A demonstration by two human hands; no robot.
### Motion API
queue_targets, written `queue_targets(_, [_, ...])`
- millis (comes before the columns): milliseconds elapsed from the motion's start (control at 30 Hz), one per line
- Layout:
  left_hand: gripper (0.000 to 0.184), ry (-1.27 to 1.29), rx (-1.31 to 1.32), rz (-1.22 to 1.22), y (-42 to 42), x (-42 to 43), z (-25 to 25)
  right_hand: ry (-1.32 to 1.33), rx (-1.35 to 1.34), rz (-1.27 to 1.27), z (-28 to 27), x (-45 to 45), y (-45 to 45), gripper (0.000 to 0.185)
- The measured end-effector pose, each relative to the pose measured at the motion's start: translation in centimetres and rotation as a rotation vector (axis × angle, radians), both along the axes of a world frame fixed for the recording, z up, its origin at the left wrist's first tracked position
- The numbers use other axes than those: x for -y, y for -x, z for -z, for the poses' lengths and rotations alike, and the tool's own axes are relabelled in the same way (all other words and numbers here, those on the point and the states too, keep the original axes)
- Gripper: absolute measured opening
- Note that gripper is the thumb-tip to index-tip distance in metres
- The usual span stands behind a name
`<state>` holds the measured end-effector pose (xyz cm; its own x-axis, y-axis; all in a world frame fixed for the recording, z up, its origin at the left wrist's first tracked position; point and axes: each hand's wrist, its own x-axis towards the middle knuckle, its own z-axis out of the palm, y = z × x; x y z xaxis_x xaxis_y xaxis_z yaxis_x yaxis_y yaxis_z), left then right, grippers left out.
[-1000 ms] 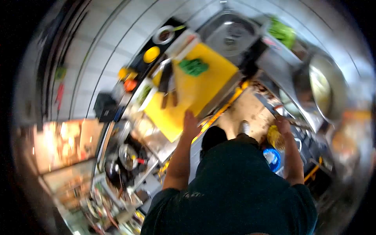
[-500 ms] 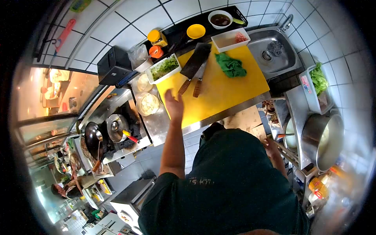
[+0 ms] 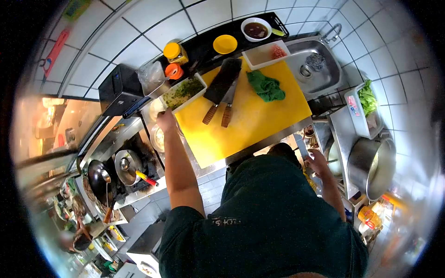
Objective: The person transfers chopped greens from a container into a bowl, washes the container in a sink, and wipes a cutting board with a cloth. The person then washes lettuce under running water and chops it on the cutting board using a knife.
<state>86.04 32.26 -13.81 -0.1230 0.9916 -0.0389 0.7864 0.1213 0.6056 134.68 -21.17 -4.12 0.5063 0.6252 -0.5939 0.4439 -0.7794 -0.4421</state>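
Observation:
My left hand (image 3: 166, 119) reaches over two round containers at the left of the yellow cutting board, a far bowl (image 3: 156, 109) and a near bowl (image 3: 158, 140) with pale contents. Its fingers are too small and foreshortened to tell whether they grip anything. Just beyond it is a white tub of chopped greens (image 3: 181, 94). My right hand (image 3: 317, 163) hangs low beside the metal shelf at the right, fingers loosely apart with nothing visible in them. On the cutting board (image 3: 259, 121) lie two wooden-handled cleavers (image 3: 224, 82) and a green cloth (image 3: 266, 86).
A white tray with pink minced food (image 3: 257, 57), a bowl of dark sauce (image 3: 256, 30) and a yellow dish (image 3: 225, 44) stand behind. The sink (image 3: 331, 76) and large pot (image 3: 366, 160) are right. At left, a stove holds a saucepan (image 3: 128, 176) and wok (image 3: 96, 178).
My left hand has moved left and away from the board's edge to above the bowls. My right hand has come out more into sight by the shelf. The camera view has shifted slightly.

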Motion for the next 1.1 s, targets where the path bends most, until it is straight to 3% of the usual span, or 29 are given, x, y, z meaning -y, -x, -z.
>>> queue_targets(33, [0.034,0.036,0.163,-0.001,-0.9,2.0,-2.7,-0.129,-0.039,-0.01,3.5,0.6,-1.3,0.047])
queue_targets(133, [0.019,0.129,0.717,-0.085,-2.0,6.4,-5.6,-0.185,-0.002,-0.065,1.2,-4.2,-1.7,0.045])
queue_targets(167, [0.014,0.151,0.824,-0.112,-2.2,8.0,-6.3,-0.16,-0.017,-0.159,-1.3,-6.4,-1.7,0.053])
queue_targets(200, [0.012,0.171,0.845,-0.126,-2.0,9.0,-5.8,-0.231,0.027,-0.15,-0.1,-7.2,-1.8,0.042])
queue_targets(400, [0.003,0.112,1.351,-0.369,-5.1,18.4,-11.3,-0.492,-0.12,-0.303,-2.1,-14.9,-3.6,0.04])
queue_targets(467, [0.004,0.16,1.265,-0.352,-4.9,20.6,-9.9,-0.594,-0.186,-0.355,-2.5,-17.4,-4.4,0.043])
queue_targets(500, [0.005,0.138,1.312,-0.415,-7.8,21.9,-13.8,-0.587,-0.149,-0.454,-3.3,-18.9,-5.0,0.042])
queue_targets(533, [0.007,0.123,1.357,-0.479,-10.5,23.3,-17.9,-0.586,-0.271,-0.407,-4.5,-20.2,-4.9,0.042])
queue_targets(567, [0.014,0.123,1.419,-0.342,-10.0,24.6,-16.3,-0.579,-0.39,-0.353,-5.7,-21.5,-4.5,0.042])
queue_targets(667, [0.023,0.124,1.434,-0.286,-14.3,26.4,-18.8,-0.568,-0.689,-0.242,-7.5,-24.6,-3.6,0.043])
queue_targets(700, [0.035,0.16,1.42,-0.25,-15.4,26.7,-18.7,-0.58,-0.712,-0.278,-7.8,-25.5,-3.5,0.045])
queue_targets(800, [0.048,0.173,1.44,-0.19,-20.7,27.5,-22.9,-0.67,-0.82,-0.32,-9.5,-27.2,-2.9,0.047])
queue_targets(833, [0.061,0.191,1.369,-0.143,-21.9,27.7,-23.1,-0.708,-0.866,-0.327,-9.9,-27.3,-3.0,0.047])
queue_targets(933, [0.066,0.239,1.245,-0.052,-23.3,27.5,-22.7,-0.625,-1.055,-0.244,-8.9,-27.5,-4.0,0.047])
queue_targets(1100, [0.051,0.299,1.176,-0.414,-20.9,28.3,-20.0,-0.665,-0.91,-0.574,-5.3,-28.2,-4.1,0.04])
